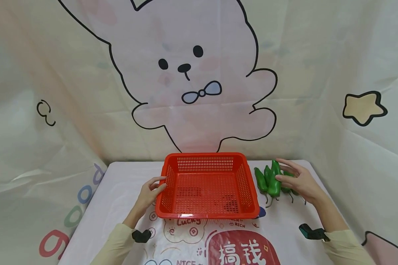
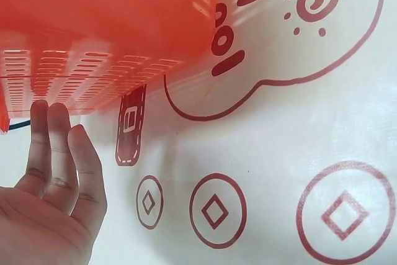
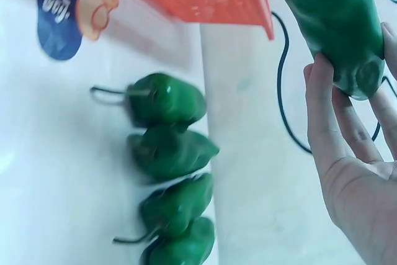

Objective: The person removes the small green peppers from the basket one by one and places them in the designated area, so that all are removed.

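A green pepper (image 3: pixel 338 26) is held up by my right hand (image 1: pixel 303 182), pinched between thumb and fingers. In the head view this pepper hangs above several other green peppers (image 1: pixel 260 180) on the table's right side. The right wrist view shows those lying in a row, stems (image 3: pixel 108 90) pointing away from the hand. A red plastic basket (image 1: pixel 207 215) with perforated walls stands mid-table with nothing in it. My left hand (image 1: pixel 149 193) touches its left side; in the left wrist view the fairly straight fingers (image 2: pixel 59 134) meet the outer wall, and the thumb is out of sight there.
The table has a white printed cover (image 1: pixel 126 184) with red drawings and lettering. A cloth backdrop (image 1: pixel 298 92) with a cartoon animal rises behind the table and at both sides. A dark cord (image 3: pixel 282 85) runs beyond the table edge in the right wrist view.
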Demonstrator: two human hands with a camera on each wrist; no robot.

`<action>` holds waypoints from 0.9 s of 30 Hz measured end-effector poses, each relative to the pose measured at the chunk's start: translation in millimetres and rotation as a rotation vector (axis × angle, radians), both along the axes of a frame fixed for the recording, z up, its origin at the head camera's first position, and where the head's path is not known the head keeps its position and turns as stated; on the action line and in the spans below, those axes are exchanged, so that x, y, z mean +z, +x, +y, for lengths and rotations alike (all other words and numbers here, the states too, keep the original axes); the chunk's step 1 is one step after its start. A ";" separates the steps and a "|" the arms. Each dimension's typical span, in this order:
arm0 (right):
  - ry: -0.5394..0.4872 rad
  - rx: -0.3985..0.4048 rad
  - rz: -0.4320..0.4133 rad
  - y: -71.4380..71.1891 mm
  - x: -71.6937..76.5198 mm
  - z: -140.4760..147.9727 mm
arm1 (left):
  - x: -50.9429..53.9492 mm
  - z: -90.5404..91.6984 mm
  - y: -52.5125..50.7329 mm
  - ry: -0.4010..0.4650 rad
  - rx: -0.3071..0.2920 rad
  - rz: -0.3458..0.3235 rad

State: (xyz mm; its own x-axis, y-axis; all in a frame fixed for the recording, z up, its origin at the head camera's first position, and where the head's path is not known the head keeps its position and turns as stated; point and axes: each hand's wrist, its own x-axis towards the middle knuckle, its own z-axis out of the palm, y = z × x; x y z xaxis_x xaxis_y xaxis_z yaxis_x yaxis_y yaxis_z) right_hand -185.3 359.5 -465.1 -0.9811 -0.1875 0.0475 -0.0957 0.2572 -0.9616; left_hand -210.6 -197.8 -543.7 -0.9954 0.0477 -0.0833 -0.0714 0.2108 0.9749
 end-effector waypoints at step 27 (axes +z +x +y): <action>0.120 -0.008 -0.028 6.0 -27.7 98.6 | 2.9 1.9 1.0 0.016 0.010 -0.005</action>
State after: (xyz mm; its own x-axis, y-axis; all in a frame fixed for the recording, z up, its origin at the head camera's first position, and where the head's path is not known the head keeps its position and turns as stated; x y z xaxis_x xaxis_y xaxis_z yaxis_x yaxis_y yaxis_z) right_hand -179.3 458.1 -492.8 -0.9832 -0.1825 -0.0021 -0.0670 0.3716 -0.9260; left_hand -209.6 -195.9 -540.8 -0.9954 0.0389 -0.0873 -0.0782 0.1940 0.9779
